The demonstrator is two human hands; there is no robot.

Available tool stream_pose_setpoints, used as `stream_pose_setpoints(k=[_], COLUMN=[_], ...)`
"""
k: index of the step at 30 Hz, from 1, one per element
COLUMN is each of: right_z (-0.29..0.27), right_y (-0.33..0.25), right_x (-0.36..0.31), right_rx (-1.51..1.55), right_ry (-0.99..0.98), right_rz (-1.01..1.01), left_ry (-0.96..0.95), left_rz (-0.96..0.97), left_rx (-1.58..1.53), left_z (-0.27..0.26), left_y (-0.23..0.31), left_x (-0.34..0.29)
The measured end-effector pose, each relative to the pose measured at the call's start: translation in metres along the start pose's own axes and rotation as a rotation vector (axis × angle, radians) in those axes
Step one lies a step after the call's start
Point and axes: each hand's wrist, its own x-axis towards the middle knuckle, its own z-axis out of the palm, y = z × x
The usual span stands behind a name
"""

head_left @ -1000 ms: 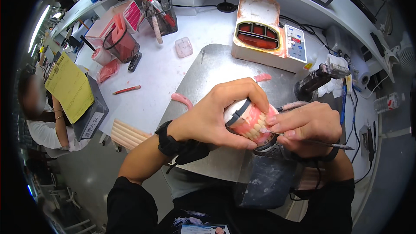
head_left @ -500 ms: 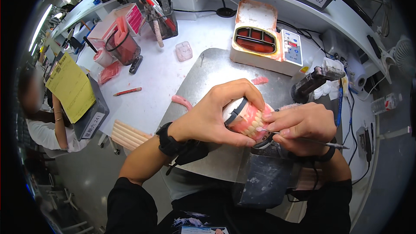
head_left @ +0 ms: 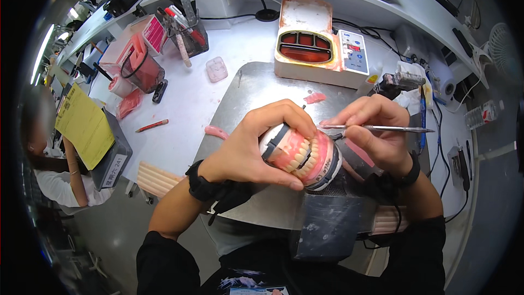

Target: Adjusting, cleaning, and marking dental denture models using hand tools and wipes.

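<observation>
Left hand [head_left: 245, 145]: fingers grasp the dental model [head_left: 302, 155], concealing part of it; right hand [head_left: 385, 141], right of the model: fingers pinch a metal tool [head_left: 401, 129], tip indistinct

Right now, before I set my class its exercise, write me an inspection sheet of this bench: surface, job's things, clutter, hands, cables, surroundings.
Surface: white table with a metal plate on it, pink scrap on the plate.
Job's things: teeth model with pink gums, in hand; thin metal tool, tip near the model, contact unclear.
Clutter: red pencil lying loose; pen cup behind.
Hands: left hand grips the model; right hand holds the tool.
Cables: black cable along the back.
Surroundings: seated person at left; fan at right.
</observation>
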Motion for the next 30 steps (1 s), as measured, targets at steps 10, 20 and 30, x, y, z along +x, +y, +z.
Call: stream_pose_setpoints(k=[10, 20, 30], right_z=[0.001, 0.013, -0.005], right_y=[-0.006, -0.011, -0.021], right_x=[0.006, 0.008, 0.014], right_rx=[0.073, 0.213, 0.153], right_ry=[0.027, -0.207, -0.059], right_rz=[0.587, 0.719, 0.668], left_ry=[0.418, 0.418, 0.311], left_rz=[-0.503, -0.55, -0.489], left_rx=[-0.586, -0.13, -0.132], left_z=[-0.021, -0.027, -0.03], left_y=[-0.012, -0.017, -0.02], left_x=[-0.005, -0.01, -0.012])
